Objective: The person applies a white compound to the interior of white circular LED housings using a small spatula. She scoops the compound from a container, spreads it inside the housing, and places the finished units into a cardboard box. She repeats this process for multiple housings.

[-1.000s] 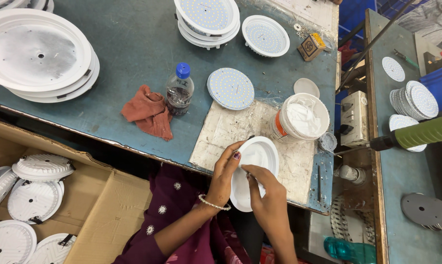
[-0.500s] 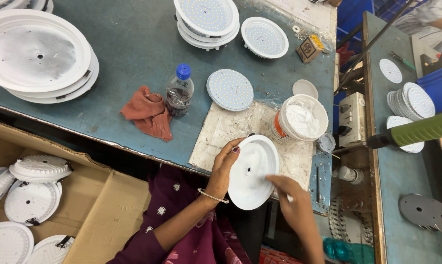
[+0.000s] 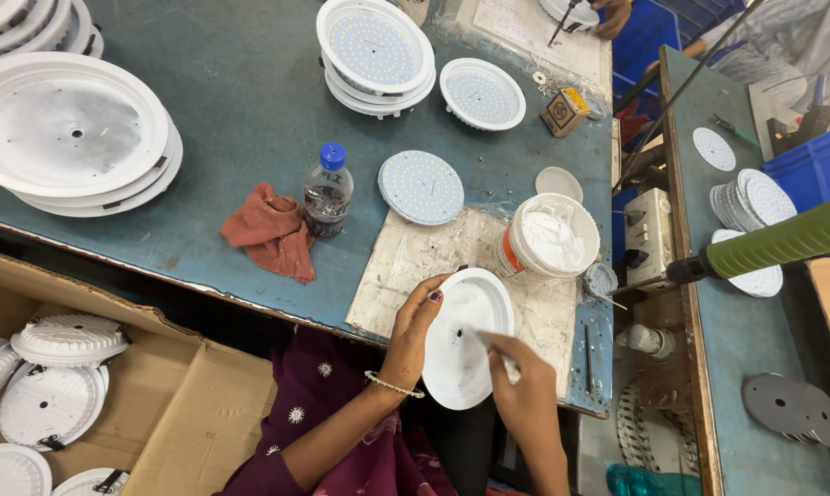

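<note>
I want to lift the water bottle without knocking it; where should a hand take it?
Grip the water bottle round its clear body, below the blue cap, coming from above. It stands upright, with the orange cloth close on one side.

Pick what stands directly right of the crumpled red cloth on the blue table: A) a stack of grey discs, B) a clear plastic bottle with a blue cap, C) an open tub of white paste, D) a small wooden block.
B: the clear plastic bottle with a blue cap stands upright just right of the red cloth, well left of the tub of white paste.
</note>
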